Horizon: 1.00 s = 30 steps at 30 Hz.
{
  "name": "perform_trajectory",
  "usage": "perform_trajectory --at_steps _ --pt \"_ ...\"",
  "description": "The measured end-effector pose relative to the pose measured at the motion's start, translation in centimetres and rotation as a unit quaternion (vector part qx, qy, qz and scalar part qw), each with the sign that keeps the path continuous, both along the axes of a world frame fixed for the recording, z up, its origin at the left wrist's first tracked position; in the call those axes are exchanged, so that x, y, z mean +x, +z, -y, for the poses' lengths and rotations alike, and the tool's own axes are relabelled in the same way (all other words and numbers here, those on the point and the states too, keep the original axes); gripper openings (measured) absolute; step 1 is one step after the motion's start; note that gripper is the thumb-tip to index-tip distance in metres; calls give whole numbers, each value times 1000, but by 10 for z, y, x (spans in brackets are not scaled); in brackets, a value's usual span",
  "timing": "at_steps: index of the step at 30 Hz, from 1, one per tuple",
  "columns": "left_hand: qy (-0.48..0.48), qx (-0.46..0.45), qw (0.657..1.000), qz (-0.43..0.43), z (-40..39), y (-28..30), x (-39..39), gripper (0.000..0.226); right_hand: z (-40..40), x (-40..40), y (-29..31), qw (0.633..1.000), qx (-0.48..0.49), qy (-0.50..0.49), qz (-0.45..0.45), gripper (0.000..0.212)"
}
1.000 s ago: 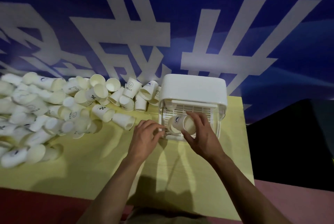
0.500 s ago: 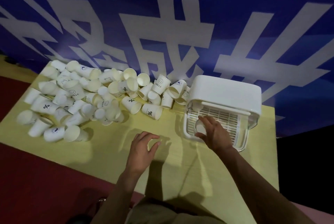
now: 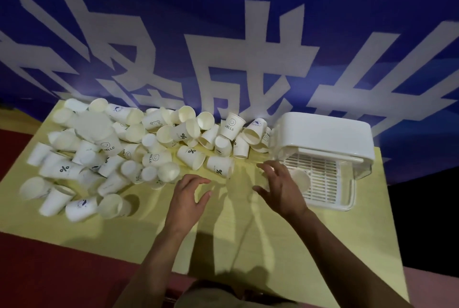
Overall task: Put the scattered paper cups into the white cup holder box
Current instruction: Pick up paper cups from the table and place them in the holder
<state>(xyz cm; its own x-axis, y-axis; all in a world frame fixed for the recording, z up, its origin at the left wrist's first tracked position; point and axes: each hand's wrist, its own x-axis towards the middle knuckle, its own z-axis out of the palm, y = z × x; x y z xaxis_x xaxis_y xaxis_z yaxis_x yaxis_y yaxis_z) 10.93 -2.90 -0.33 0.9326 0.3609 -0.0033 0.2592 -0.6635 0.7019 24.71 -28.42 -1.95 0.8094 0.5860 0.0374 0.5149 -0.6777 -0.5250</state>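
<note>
Both hands over pale yellow table (image 3: 248,245), empty. Left hand (image 3: 188,195) fingers spread wide, just short of heap of scattered white paper cups (image 3: 139,148) covering table's left half. Right hand (image 3: 280,188) fingers splayed, holding nothing, beside white plastic cup holder box (image 3: 323,133) at table's right. One white paper cup (image 3: 300,179) lies on box's slatted tray, partly hidden behind right hand. Blue banner with white characters (image 3: 248,59) behind.

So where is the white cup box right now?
In the head view, the white cup holder box sits at the table's right end, beside the cup pile, just beyond the right hand.
</note>
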Motion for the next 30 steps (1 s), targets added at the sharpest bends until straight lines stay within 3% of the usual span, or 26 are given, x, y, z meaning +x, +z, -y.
perform_trajectory --at_steps 5,10,17,22,30 --pt "-39 -1 999 -13 -44 11 -1 45 -69 2 -33 997 -34 -21 -67 84" --pt "-112 58 992 -17 -93 15 20 53 -115 14 -72 992 -95 -26 -85 96" --pt "-229 160 959 -39 -132 -12 75 62 -139 6 -110 992 -93 -69 -53 56" --pt "-274 201 935 -102 -139 -37 100 71 -138 -20 -100 992 -87 -84 -35 55" --pt "-318 286 891 -153 -136 -61 121 83 -104 -81 -55 987 52 -141 -61 59"
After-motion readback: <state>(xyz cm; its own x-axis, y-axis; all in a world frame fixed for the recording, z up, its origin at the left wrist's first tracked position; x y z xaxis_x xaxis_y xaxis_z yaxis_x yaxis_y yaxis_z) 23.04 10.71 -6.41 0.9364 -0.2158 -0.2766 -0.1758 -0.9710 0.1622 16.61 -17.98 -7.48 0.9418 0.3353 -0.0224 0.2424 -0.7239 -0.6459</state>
